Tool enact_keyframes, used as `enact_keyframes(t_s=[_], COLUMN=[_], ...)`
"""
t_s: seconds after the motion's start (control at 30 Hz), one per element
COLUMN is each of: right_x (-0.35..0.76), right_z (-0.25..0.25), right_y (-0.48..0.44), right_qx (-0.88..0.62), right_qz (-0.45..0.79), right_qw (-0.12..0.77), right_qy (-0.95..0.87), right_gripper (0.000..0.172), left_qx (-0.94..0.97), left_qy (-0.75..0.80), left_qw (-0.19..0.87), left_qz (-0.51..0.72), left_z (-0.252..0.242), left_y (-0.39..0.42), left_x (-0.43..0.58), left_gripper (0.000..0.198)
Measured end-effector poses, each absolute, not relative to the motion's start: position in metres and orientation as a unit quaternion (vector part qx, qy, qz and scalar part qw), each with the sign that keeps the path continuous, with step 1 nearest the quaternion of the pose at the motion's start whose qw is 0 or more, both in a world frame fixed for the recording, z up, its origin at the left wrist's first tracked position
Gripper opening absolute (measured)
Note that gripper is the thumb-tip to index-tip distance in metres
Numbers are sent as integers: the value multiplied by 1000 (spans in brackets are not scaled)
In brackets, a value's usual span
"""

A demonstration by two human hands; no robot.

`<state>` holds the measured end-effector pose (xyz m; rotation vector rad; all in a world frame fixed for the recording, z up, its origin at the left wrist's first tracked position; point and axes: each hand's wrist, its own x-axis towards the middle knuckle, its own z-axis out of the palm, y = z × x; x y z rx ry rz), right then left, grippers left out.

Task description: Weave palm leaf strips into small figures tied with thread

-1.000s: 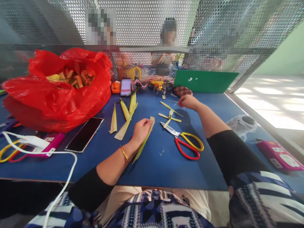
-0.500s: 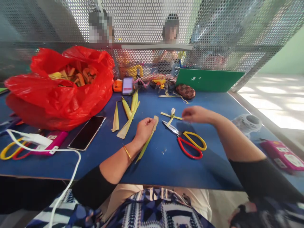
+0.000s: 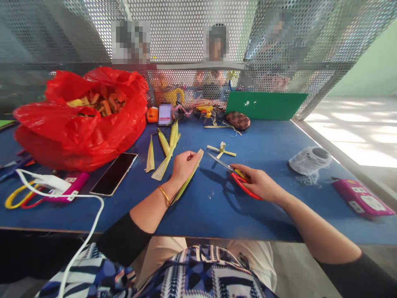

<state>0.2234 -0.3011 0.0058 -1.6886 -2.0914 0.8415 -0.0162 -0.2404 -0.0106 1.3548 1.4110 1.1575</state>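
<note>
Between the thumb and fingers of my left hand point(image 3: 185, 165) is a long pale-green corn husk strip point(image 3: 190, 177), its tip poking out past the fingertips. My right hand point(image 3: 259, 182) grips the scissors point(image 3: 240, 184) by their red and yellow handles, the blades pointing left toward the husk strip but apart from it. Just beyond the blades a small knotted cross of husk strips point(image 3: 222, 150) lies on the table. Several more husk pieces point(image 3: 166, 159) lie to the left of my left hand.
A red plastic bag point(image 3: 83, 136) full of orange-brown pieces stands at the left, a phone point(image 3: 114, 174) before it. A white cable point(image 3: 101, 207) crosses the table's front edge. On the right are a wrapped spool point(image 3: 310, 160) and a pink box point(image 3: 361, 196). A perforated screen point(image 3: 182, 45) closes the back.
My right hand has moved from beside the knotted husk cross down to the scissors and taken hold of them by the handles. My left hand still holds the husk strip.
</note>
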Motion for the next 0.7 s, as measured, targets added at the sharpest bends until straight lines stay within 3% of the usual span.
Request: enact_keyframes(t_s=[0.07,0.17,0.47,0.7], right_x=[223,218,212,203], right_z=[7,17,34,26], right_y=[-301,-302,-294,-294], right_qx=[-541,-505,-498,-494], right_qz=[430,533,500,520], right_qw=[232,246,176,205], right_qy=[-685,-633,-686,-666], right_gripper=[60,65,63,54], left_qx=[541,552,548,563], left_qy=[562,552,553,532], left_qw=[417,405,388,428], left_qz=[466,476,494,466], left_z=[-10,-9,-7,-5], left_y=[-239,-239,-244,-247], left_x=[-18,-19,-17,-13], left_gripper=[23,23,17,13])
